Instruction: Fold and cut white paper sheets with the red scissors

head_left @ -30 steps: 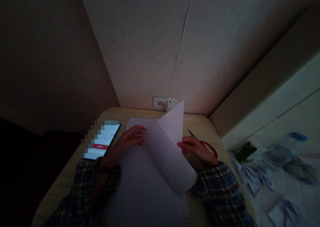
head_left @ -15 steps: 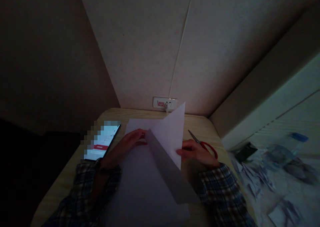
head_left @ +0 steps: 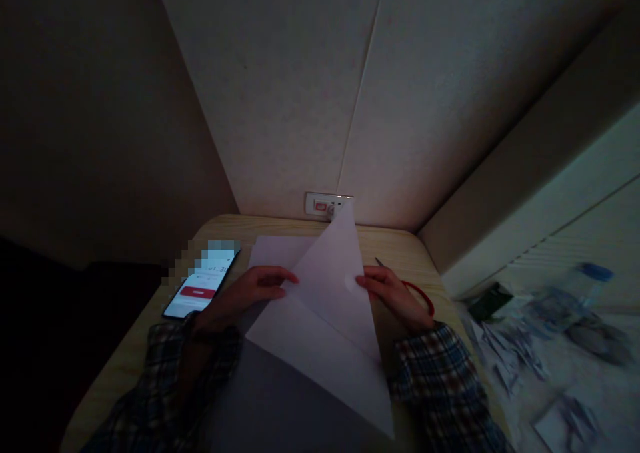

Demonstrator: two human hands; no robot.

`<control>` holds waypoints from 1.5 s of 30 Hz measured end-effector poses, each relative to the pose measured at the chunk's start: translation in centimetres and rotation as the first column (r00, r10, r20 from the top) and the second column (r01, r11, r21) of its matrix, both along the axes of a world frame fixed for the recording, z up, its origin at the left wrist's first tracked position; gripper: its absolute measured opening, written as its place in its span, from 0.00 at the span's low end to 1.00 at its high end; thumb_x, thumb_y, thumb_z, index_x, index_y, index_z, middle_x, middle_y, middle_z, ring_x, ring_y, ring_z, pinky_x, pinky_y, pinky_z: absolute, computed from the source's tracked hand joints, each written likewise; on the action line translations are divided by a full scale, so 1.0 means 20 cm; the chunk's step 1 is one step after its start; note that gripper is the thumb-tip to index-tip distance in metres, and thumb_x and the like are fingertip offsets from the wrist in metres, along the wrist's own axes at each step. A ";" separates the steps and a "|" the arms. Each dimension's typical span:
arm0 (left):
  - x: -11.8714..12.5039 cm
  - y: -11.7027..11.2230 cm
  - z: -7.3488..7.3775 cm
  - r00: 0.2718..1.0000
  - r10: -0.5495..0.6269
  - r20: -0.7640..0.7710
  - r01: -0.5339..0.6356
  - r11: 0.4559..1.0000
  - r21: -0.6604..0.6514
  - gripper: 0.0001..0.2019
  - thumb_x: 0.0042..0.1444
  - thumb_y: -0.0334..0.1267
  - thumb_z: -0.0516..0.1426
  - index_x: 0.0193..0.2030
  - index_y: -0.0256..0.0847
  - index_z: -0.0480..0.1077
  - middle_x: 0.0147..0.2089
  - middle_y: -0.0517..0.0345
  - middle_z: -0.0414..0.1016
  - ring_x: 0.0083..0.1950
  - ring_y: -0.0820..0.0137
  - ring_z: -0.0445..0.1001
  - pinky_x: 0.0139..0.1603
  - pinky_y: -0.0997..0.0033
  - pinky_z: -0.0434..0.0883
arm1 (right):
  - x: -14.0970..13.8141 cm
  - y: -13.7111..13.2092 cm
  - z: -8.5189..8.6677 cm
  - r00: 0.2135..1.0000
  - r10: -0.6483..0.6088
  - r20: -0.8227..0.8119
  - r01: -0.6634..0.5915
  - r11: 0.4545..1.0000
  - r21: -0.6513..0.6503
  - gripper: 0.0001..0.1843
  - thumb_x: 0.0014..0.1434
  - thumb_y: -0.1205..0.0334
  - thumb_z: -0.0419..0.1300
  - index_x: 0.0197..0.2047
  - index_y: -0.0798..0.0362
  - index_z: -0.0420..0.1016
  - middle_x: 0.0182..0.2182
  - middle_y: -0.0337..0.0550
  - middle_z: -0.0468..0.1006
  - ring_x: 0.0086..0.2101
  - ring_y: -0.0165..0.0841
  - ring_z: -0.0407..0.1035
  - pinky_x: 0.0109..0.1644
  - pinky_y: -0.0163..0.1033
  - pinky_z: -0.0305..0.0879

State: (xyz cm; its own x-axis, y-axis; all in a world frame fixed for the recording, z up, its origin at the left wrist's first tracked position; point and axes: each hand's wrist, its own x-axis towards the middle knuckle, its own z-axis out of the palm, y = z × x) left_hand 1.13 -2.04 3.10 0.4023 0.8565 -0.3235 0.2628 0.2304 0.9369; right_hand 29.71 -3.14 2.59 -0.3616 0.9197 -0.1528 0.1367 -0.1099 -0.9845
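Observation:
A folded sheet of white paper [head_left: 325, 306] is held up between my two hands, one corner pointing toward the wall and a diagonal crease or edge running across it. My left hand [head_left: 257, 286] pinches its left edge between thumb and fingers. On the right edge, my right hand [head_left: 393, 293] grips it with the thumb on top. Beneath lie more white sheets [head_left: 280, 243] on the wooden table. Scissors with red handles [head_left: 423, 298] rest just behind my right hand, partly hidden by it.
A lit phone [head_left: 203, 283] lies on the table [head_left: 130, 373] at the left. A wall socket [head_left: 317, 204] with a plug sits behind the table. Down at the right are paper scraps [head_left: 510, 360], a blue-capped clear container [head_left: 565, 303] and a dark packet [head_left: 493, 303].
The folded sheet has turned flatter toward me, and its top corner has shifted left. My left hand has moved slightly down and now pinches the sheet's left edge.

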 end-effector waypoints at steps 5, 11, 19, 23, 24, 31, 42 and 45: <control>0.01 -0.01 0.00 0.995 0.098 0.004 -0.098 0.990 0.100 0.13 0.44 0.38 0.58 0.39 0.41 0.74 0.42 0.56 0.76 0.40 0.63 0.73 0.38 0.69 0.67 | -0.02 0.00 0.02 0.999 0.018 0.049 -0.021 0.998 0.060 0.15 0.56 0.51 0.56 0.32 0.55 0.74 0.24 0.37 0.70 0.26 0.28 0.61 0.31 0.34 0.59; 0.02 0.00 0.00 0.966 0.237 0.101 -0.249 0.958 0.143 0.12 0.45 0.39 0.59 0.39 0.42 0.73 0.43 0.57 0.76 0.41 0.63 0.73 0.39 0.69 0.67 | 0.01 -0.03 0.10 0.979 0.190 0.074 -0.193 0.981 0.036 0.18 0.55 0.53 0.57 0.47 0.53 0.73 0.42 0.43 0.75 0.43 0.37 0.66 0.51 0.44 0.60; 0.02 0.01 -0.01 0.953 0.288 0.092 -0.301 0.930 0.209 0.14 0.48 0.42 0.58 0.42 0.41 0.71 0.43 0.55 0.75 0.41 0.64 0.72 0.37 0.69 0.68 | 0.08 -0.02 0.05 0.955 0.191 0.229 -0.189 0.982 -0.031 0.20 0.56 0.49 0.55 0.43 0.54 0.75 0.36 0.44 0.76 0.37 0.37 0.69 0.40 0.41 0.65; 0.03 -0.01 -0.01 0.985 0.173 0.023 -0.170 0.924 0.342 0.08 0.49 0.40 0.58 0.35 0.40 0.72 0.37 0.57 0.73 0.41 0.66 0.71 0.40 0.70 0.68 | 0.10 -0.04 0.08 0.942 0.179 0.284 -0.177 0.984 -0.032 0.18 0.55 0.48 0.56 0.40 0.53 0.75 0.35 0.41 0.76 0.33 0.34 0.68 0.35 0.37 0.64; 0.03 -0.02 0.00 0.986 0.168 0.021 -0.163 0.908 0.385 0.07 0.50 0.39 0.57 0.34 0.40 0.72 0.38 0.57 0.72 0.41 0.66 0.71 0.41 0.70 0.68 | 0.11 -0.05 0.08 0.943 0.164 0.289 -0.159 0.986 -0.040 0.18 0.55 0.48 0.56 0.39 0.53 0.75 0.34 0.40 0.76 0.32 0.33 0.68 0.33 0.37 0.64; 0.06 -0.05 0.04 0.948 0.275 -0.163 -0.095 0.729 0.678 0.10 0.54 0.40 0.53 0.42 0.43 0.71 0.46 0.54 0.70 0.51 0.63 0.66 0.56 0.62 0.61 | 0.12 -0.04 0.10 0.921 0.094 0.379 -0.108 0.994 0.015 0.17 0.53 0.49 0.58 0.41 0.51 0.76 0.36 0.41 0.77 0.36 0.38 0.68 0.40 0.42 0.65; 0.01 0.02 -0.11 0.676 0.565 -0.474 -0.060 0.683 0.728 0.30 0.56 0.52 0.49 0.64 0.45 0.51 0.69 0.43 0.42 0.68 0.47 0.35 0.58 0.32 0.43 | 0.10 -0.03 0.01 0.920 0.107 0.377 -0.096 0.994 -0.048 0.18 0.54 0.51 0.57 0.46 0.48 0.75 0.45 0.41 0.75 0.44 0.40 0.67 0.50 0.49 0.62; -0.01 0.02 -0.08 0.711 0.590 -0.381 -0.055 0.587 0.807 0.31 0.55 0.49 0.51 0.64 0.42 0.51 0.68 0.44 0.45 0.68 0.51 0.38 0.62 0.41 0.43 | 0.10 -0.02 0.01 0.926 0.138 0.351 -0.136 0.990 -0.031 0.18 0.55 0.51 0.56 0.47 0.47 0.74 0.44 0.40 0.76 0.41 0.40 0.68 0.48 0.48 0.63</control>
